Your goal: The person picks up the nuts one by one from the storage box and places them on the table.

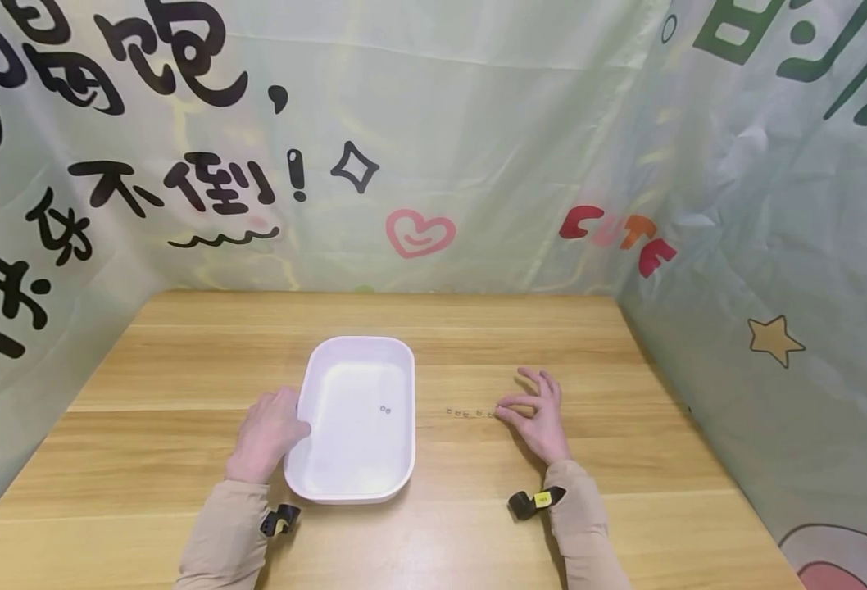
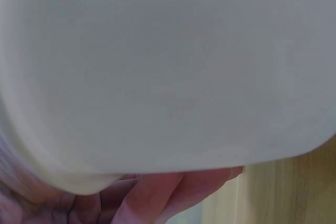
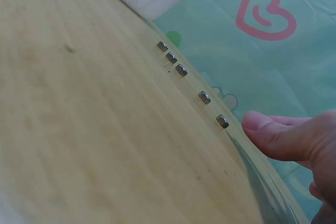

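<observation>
My left hand (image 1: 273, 430) grips the left side wall of a white plastic tray (image 1: 345, 485), thumb over the rim and fingers outside. In the left wrist view the tray's outer wall (image 2: 173, 77) fills most of the picture, with curled fingers (image 2: 157, 195) below it. Two small nuts (image 1: 385, 410) lie inside the tray. To its right, several small metal nuts (image 3: 181, 70) form a row on the table. My right hand (image 1: 540, 418) is at the row's right end, thumb and index fingertips together beside the last nut (image 3: 222, 121). I cannot tell whether a nut is between them.
The wooden table (image 1: 433, 541) runs back to a printed cloth (image 1: 478, 123) hanging behind it and along both sides. Each wrist carries a small black camera, one on the left sleeve (image 1: 223, 533) and one on the right sleeve (image 1: 581, 524).
</observation>
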A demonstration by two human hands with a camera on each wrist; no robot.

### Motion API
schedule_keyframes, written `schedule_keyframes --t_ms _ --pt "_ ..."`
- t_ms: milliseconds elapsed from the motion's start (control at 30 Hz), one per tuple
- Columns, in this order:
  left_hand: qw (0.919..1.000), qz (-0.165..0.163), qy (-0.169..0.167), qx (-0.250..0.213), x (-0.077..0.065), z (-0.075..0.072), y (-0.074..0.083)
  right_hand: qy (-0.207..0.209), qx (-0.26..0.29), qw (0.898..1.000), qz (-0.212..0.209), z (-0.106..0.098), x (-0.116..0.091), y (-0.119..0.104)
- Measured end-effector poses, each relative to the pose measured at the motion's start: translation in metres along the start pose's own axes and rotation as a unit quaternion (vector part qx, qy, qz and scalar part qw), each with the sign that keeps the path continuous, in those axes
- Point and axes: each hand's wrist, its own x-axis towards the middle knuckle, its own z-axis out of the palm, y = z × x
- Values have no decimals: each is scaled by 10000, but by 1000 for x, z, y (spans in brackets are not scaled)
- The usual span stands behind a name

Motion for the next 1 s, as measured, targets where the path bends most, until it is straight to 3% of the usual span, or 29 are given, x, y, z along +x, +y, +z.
schedule_keyframes --t_ms 200,500,1000 --pt "9999 90 38 87 -1 0 1 -128 -66 9999 65 0 -1 0" --pt "9999 39 26 93 0 1 -1 -172 -255 9994 -173 2 -1 1" --pt "10000 39 1 90 1 1 -1 -398 -284 9988 -72 0 -1 1"
